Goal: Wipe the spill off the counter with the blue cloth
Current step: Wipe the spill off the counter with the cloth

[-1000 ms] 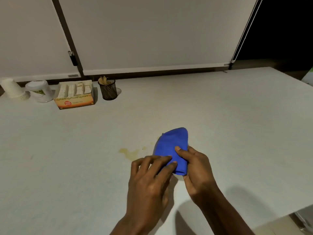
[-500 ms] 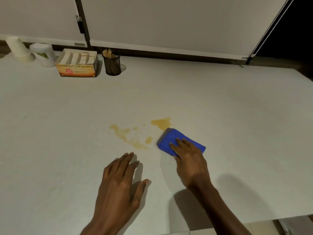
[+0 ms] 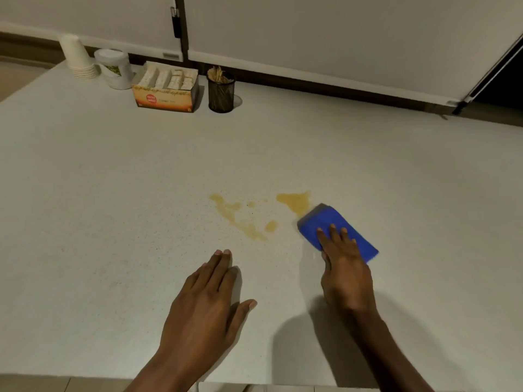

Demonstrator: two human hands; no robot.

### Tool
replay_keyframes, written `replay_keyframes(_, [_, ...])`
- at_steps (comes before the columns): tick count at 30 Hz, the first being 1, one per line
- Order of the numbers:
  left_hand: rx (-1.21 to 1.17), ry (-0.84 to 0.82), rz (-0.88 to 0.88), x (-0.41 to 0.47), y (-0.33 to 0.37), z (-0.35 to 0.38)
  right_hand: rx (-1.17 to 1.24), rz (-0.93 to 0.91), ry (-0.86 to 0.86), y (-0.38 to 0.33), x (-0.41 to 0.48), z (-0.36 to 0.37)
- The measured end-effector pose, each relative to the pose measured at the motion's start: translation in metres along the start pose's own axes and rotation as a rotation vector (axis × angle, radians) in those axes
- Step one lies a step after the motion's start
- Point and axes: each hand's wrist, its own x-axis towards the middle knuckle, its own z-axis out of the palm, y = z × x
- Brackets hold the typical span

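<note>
A folded blue cloth lies flat on the white counter, its far corner touching the right patch of a yellow-brown spill. More of the spill streaks to the left of the cloth. My right hand presses down on the cloth's near half with the fingers spread over it. My left hand rests palm down on the bare counter, below the left streak, holding nothing.
At the back left stand a stack of paper cups, a white tub, an open orange box of sachets and a black mesh holder of sticks. White panels run behind. The counter's front edge lies below my wrists.
A second ago both hands held the cloth bunched up. The cloth now lies flat under my right hand by the spill, and my left hand has let go and rests on the counter.
</note>
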Motion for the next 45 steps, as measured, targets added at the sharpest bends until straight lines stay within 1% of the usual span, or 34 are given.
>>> replay_keyframes(1, [0.002, -0.004, 0.005, 0.001, -0.001, -0.001, 0.003, -0.015, -0.014, -0.007, -0.007, 0.001])
replay_keyframes(2, [0.005, -0.006, 0.01, 0.001, -0.002, -0.002, -0.034, -0.071, -0.027, -0.018, -0.017, 0.003])
replay_keyframes(5, [0.025, -0.012, 0.013, 0.001, -0.003, -0.002, -0.115, -0.231, -0.15, -0.055, -0.04, 0.018])
replay_keyframes(7, [0.027, -0.026, 0.006, 0.001, -0.003, -0.004, -0.072, -0.294, -0.108, -0.071, -0.03, 0.023])
replay_keyframes(8, [0.018, -0.029, 0.008, 0.001, -0.003, -0.004, -0.03, -0.299, -0.071, -0.073, -0.019, 0.023])
replay_keyframes(11, [-0.045, -0.028, 0.006, -0.001, -0.006, -0.009, 0.032, -0.18, -0.052, -0.058, 0.012, 0.014])
replay_keyframes(12, [-0.059, -0.023, 0.004, -0.001, -0.009, -0.011, 0.051, -0.139, -0.02, -0.048, 0.018, 0.015])
replay_keyframes(14, [-0.062, -0.01, -0.017, -0.002, -0.019, -0.015, 0.065, -0.093, -0.006, -0.034, 0.013, 0.015])
replay_keyframes(16, [-0.064, -0.005, -0.089, -0.004, -0.03, -0.018, 0.025, -0.141, -0.021, -0.042, -0.01, 0.013])
replay_keyframes(19, [-0.053, -0.009, -0.196, -0.006, -0.046, -0.017, -0.018, -0.305, -0.046, -0.089, -0.052, 0.012])
replay_keyframes(20, [-0.042, -0.024, -0.209, -0.006, -0.049, -0.016, -0.024, -0.328, -0.084, -0.103, -0.051, 0.014])
replay_keyframes(22, [-0.013, -0.061, -0.216, -0.005, -0.052, -0.015, -0.046, -0.369, -0.086, -0.113, -0.029, 0.025])
replay_keyframes(23, [-0.001, -0.073, -0.214, -0.005, -0.052, -0.015, -0.047, -0.374, -0.092, -0.109, -0.016, 0.03])
replay_keyframes(26, [0.011, -0.089, -0.197, -0.005, -0.053, -0.018, -0.002, -0.29, -0.089, -0.083, 0.023, 0.027])
replay_keyframes(28, [0.012, -0.084, -0.184, -0.005, -0.054, -0.019, 0.045, -0.206, 0.001, -0.07, 0.026, 0.018])
replay_keyframes(29, [0.013, -0.08, -0.179, -0.006, -0.055, -0.02, 0.086, -0.201, 0.041, -0.07, 0.018, 0.014])
replay_keyframes(30, [0.012, -0.077, -0.174, -0.006, -0.055, -0.02, 0.108, -0.194, 0.028, -0.073, 0.008, 0.011])
replay_keyframes(32, [0.0, -0.074, -0.171, -0.004, -0.059, -0.02, 0.137, -0.222, -0.028, -0.093, -0.017, 0.011])
replay_keyframes(34, [-0.002, -0.074, -0.171, 0.0, -0.061, -0.021, 0.126, -0.31, -0.027, -0.119, -0.035, 0.016])
replay_keyframes(37, [0.022, -0.099, -0.181, 0.004, -0.072, -0.023, 0.032, -0.41, -0.052, -0.148, 0.001, 0.031])
replay_keyframes(38, [0.039, -0.112, -0.171, 0.004, -0.074, -0.022, 0.024, -0.396, -0.064, -0.15, 0.018, 0.034])
replay_keyframes(39, [0.059, -0.12, -0.159, 0.003, -0.076, -0.023, 0.045, -0.345, -0.103, -0.15, 0.034, 0.034])
replay_keyframes(41, [0.083, -0.127, -0.138, 0.002, -0.079, -0.024, 0.047, -0.233, -0.123, -0.136, 0.058, 0.033])
replay_keyframes(43, [0.069, -0.13, -0.136, 0.003, -0.081, -0.026, 0.045, -0.179, -0.096, -0.125, 0.059, 0.029])
replay_keyframes(45, [0.037, -0.12, -0.147, 0.005, -0.082, -0.027, 0.096, -0.202, -0.023, -0.123, 0.038, 0.029])
